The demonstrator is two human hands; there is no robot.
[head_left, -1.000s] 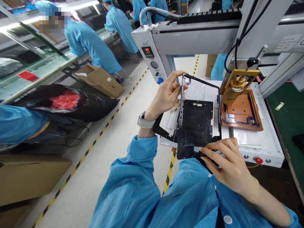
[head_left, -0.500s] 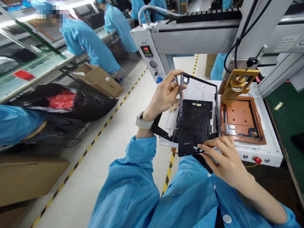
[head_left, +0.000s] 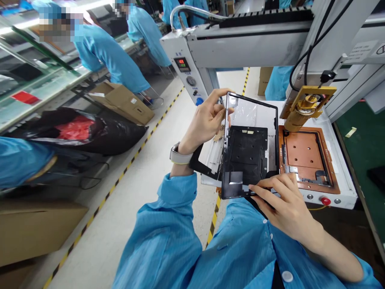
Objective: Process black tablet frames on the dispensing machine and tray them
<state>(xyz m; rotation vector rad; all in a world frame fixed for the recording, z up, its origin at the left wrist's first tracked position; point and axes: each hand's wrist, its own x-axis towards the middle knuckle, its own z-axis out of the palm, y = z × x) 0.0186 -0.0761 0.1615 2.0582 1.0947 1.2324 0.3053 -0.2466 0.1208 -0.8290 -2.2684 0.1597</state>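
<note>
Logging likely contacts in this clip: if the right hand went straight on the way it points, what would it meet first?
The black frame, most likely: the right hand seems to grip its lower edge now, though depth there is unclear.

The brown tray has slid forward, nearer the red button! The gold cylinder has shifted sideways towards it too, and the black frame glints again.

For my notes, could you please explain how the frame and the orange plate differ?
The frame is black, whereas the plate is orange. The frame's middle is see-through; the plate's is solid with small holes. The left hand and right hand hold the frame, while the plate rests on the machine. Both are roughly rectangular.
</note>
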